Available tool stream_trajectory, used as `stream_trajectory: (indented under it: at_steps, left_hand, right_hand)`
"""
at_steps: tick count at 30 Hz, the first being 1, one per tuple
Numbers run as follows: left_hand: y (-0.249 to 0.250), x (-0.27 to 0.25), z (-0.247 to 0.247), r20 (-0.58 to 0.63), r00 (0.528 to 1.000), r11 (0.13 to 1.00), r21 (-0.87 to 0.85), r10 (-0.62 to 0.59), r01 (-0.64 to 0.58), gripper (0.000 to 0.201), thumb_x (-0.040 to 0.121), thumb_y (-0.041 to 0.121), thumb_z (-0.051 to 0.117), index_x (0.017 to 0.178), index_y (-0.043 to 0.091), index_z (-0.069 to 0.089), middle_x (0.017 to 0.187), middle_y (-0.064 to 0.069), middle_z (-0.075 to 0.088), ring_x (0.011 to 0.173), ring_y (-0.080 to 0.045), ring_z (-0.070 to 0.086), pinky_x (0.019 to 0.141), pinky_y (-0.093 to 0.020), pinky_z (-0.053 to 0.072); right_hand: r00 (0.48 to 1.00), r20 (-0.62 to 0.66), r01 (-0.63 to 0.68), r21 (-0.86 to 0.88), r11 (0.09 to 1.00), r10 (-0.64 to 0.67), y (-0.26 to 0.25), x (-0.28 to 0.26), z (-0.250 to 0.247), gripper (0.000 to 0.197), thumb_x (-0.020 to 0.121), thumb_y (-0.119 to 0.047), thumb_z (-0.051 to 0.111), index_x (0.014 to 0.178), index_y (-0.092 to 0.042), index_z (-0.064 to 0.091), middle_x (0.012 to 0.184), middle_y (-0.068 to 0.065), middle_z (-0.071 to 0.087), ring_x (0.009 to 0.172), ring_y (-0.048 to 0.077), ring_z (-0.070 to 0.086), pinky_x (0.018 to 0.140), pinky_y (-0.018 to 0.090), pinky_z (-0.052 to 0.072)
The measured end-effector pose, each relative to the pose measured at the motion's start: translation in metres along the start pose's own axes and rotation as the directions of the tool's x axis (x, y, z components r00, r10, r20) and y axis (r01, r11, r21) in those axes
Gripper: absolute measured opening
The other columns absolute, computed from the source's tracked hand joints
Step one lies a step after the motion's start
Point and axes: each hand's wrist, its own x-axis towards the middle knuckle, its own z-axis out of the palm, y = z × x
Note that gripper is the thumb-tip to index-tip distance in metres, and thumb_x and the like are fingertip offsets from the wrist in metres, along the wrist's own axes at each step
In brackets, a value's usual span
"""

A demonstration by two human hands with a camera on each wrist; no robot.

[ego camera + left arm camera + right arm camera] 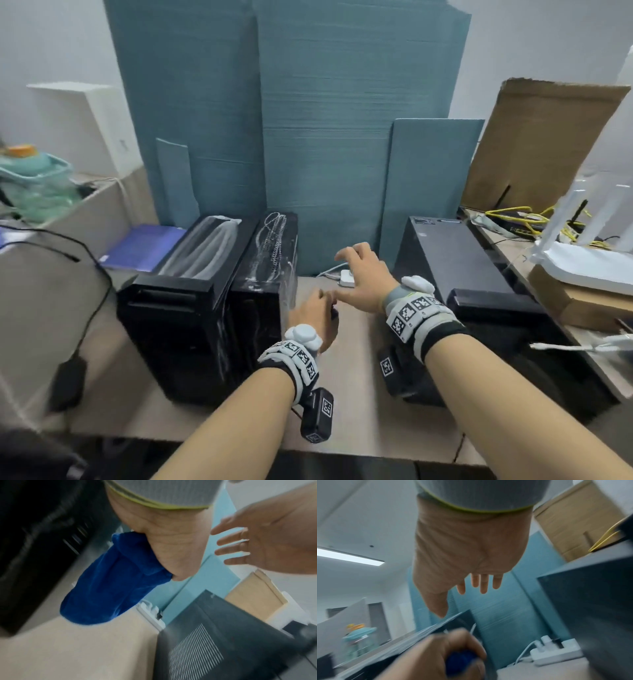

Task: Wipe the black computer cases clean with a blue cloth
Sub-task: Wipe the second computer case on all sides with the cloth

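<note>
Both forearms are bare, with no sleeves. Behind the fingers, the left hand (313, 317) and the right hand (364, 279) each wear a wrist rig: a broad black band, over it a grey-white strap carrying a row of square black-and-white coded tags, and a lumpy white knob on top. A black camera block with its own coded tag hangs beneath each wrist. Nearest the fingers sits a ribbed grey cuff edged in yellow-green.
</note>
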Motion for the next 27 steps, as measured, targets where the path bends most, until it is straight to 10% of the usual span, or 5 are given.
stream_trajectory:
  at_steps: [6,12,19,27]
  left_hand:
    - [-0.035,-0.016,-0.070,-0.174,0.984,0.999,-0.013,-0.038,0.036,0.034,0.088,0.031,0.062,0.116,0.026,0.044,0.114,0.002,0.041,0.068,-0.029,0.061,0.055,-0.037,0.047]
    - [-0.061,-0.026,-0.090,-0.201,0.888,0.910,-0.108,-0.414,0.400,0.047,0.085,0.034,0.066,0.121,0.022,0.039,0.119,-0.001,0.037,0.074,-0.030,0.064,0.056,-0.034,0.041]
    - [-0.068,-0.030,-0.080,-0.160,0.857,0.871,-0.128,-0.489,0.473,0.061,0.084,0.032,0.066,0.135,0.023,0.034,0.133,-0.003,0.040,0.089,-0.033,0.067,0.063,-0.035,0.044]
    - [-0.072,-0.021,-0.084,-0.206,0.759,0.768,-0.363,-0.618,0.527,0.047,0.087,0.027,0.059,0.132,0.031,0.045,0.112,-0.006,0.066,0.092,-0.032,0.065,0.071,-0.036,0.049]
  right_hand:
    - [0.997,-0.068,0.047,0.208,0.977,-0.034,-0.036,0.026,0.048,0.058,0.083,-0.019,0.066,0.135,-0.025,0.042,0.127,-0.002,0.032,0.099,0.021,0.052,0.096,0.040,0.048]
    - [0.999,-0.017,0.052,0.339,0.939,-0.049,-0.060,0.040,0.090,0.066,0.081,-0.027,0.073,0.135,-0.024,0.036,0.123,0.001,0.030,0.101,0.026,0.059,0.094,0.040,0.050]
    - [0.998,-0.008,0.064,0.370,0.927,-0.066,-0.067,0.046,0.119,0.087,0.080,-0.041,0.079,0.146,-0.023,0.026,0.129,0.003,0.032,0.105,0.022,0.052,0.096,0.037,0.047]
    - [0.994,-0.060,0.105,0.354,0.929,-0.089,-0.060,0.047,0.128,0.080,0.088,-0.008,0.067,0.150,-0.032,0.023,0.127,0.003,0.034,0.111,0.029,0.053,0.098,0.045,0.049]
